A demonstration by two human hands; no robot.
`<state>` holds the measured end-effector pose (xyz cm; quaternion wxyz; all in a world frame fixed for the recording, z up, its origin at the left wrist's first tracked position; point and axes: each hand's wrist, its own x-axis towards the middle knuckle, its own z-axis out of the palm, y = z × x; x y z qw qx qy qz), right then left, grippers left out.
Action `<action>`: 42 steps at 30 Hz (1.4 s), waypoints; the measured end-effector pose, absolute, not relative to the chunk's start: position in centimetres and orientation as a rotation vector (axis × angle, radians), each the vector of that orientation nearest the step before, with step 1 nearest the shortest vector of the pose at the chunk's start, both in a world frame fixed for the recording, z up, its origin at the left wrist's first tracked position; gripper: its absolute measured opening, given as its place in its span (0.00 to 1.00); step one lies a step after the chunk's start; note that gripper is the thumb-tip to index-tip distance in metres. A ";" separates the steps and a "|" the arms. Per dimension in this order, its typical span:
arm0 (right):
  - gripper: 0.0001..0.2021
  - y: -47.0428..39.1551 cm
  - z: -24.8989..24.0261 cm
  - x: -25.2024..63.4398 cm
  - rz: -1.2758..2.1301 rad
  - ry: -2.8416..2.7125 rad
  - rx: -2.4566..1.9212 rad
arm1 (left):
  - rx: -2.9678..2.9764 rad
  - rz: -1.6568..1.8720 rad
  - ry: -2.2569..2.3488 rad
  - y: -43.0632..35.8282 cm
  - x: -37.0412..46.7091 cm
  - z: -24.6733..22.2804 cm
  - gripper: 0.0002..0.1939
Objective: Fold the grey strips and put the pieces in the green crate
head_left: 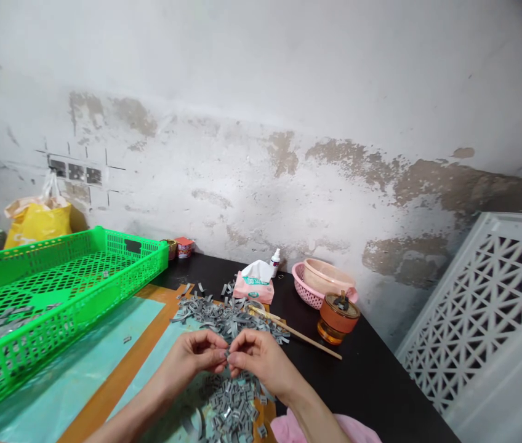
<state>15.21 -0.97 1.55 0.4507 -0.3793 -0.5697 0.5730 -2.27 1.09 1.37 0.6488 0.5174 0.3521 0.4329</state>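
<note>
My left hand (pixel 202 352) and my right hand (pixel 257 358) meet over the table, thumbs and fingertips pinched together. Between them is a small grey piece (pixel 227 354), mostly covered by the fingers, so its exact shape is hard to make out. Just beyond my hands lies a heap of short grey strips (pixel 210 314). Nearer to me, below the hands, a pile of small grey buckle-like pieces (pixel 236 406) with shiny parts is spread out. A curled grey strip (pixel 192 423) rests at the left of that pile.
A green plastic crate (pixel 104 292) holding grey pieces stands at left. Beyond the strips are a pink tissue box (pixel 252 289) and a small white bottle (pixel 275 261). To the right lie a wooden stick (pixel 311 340), an amber jar (pixel 338 320) and pink baskets (pixel 306 288). Pink cloth (pixel 353 429) sits near my right forearm.
</note>
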 end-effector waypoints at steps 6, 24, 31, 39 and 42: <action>0.19 -0.6 1.2 15.4 1.408 -1.301 -0.988 | 1.125 0.984 0.820 1.0 -2.2 1.4 0.18; 0.17 -0.5 1.0 14.6 1.348 -1.285 -1.036 | 1.291 1.082 0.818 0.7 -1.6 1.3 0.11; 0.15 -0.4 0.9 14.8 1.306 -1.243 -1.033 | 1.237 1.024 0.800 0.7 -1.8 1.6 0.16; 0.11 -0.5 1.3 14.7 1.291 -1.230 -1.013 | 1.364 1.027 0.831 0.9 -1.9 0.7 0.15; 0.11 -0.6 1.4 14.6 1.309 -1.226 -0.992 | 1.505 1.065 0.838 1.1 -2.0 0.8 0.13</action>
